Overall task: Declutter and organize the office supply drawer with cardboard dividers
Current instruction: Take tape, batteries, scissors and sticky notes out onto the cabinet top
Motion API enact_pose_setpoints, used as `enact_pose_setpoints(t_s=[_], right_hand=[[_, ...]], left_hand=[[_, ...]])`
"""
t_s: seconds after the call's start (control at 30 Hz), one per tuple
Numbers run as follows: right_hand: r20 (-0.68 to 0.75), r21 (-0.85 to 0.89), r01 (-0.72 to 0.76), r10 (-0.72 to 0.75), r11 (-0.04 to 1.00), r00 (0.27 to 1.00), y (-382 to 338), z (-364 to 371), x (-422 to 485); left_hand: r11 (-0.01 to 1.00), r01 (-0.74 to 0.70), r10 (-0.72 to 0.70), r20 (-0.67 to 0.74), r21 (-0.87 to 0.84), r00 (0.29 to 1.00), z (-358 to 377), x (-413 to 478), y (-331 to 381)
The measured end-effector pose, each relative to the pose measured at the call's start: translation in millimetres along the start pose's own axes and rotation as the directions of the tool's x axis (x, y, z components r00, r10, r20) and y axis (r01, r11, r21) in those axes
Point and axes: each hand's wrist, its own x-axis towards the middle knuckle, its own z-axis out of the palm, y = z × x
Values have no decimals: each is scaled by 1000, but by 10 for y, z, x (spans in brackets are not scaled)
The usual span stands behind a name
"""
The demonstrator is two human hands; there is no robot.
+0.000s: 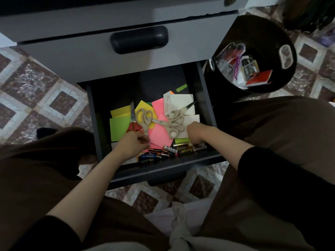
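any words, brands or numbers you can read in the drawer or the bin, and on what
"CE", probably: on the white battery.
Gold-and-black batteries: lettering too blurred to read.
White paper tag: print too small to read.
Packets in the black bin: print too blurred to read.

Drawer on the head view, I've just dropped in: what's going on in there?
A person sits over the open drawer with both hands inside. The left hand is at the near edge of the pink paper; the right hand reaches down by the batteries along the front. Whether either grips anything is unclear. Two pairs of scissors lie on the paper. The black bin alongside holds packaging. No dividers in sight.
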Motion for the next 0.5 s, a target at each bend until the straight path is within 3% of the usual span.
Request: enact_pose_setpoints(t_s=[0.3,0.5], right_hand=[[-234,241,16,42,970,971,175,-243,53],[-321,515,31,159,857,933,308,-290,152]], left_hand=[[981,-145,139,56,130,989,335,90,403],[944,-168,148,90,283,985,665,224,562]])
